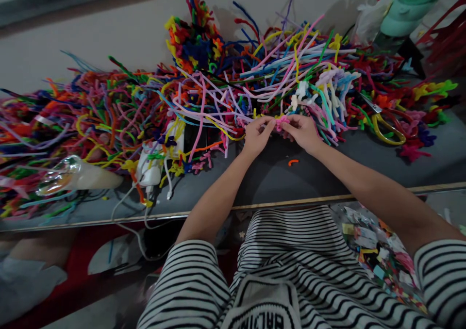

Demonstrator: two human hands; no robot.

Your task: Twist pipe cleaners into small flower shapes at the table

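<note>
On your left, a heap of fuzzy stems [109,101] runs along the back edge of the desk [265,186], and a white block [148,172] sits near the front edge. Midway along, your left hand [259,134] pinches a pink piece [281,122], its exact shape hard to make out; an orange scrap [293,162] lies nearer the front edge. Your right hand [302,130] pinches the piece's other side. Scissors [389,130] lie toward the right end.
</note>
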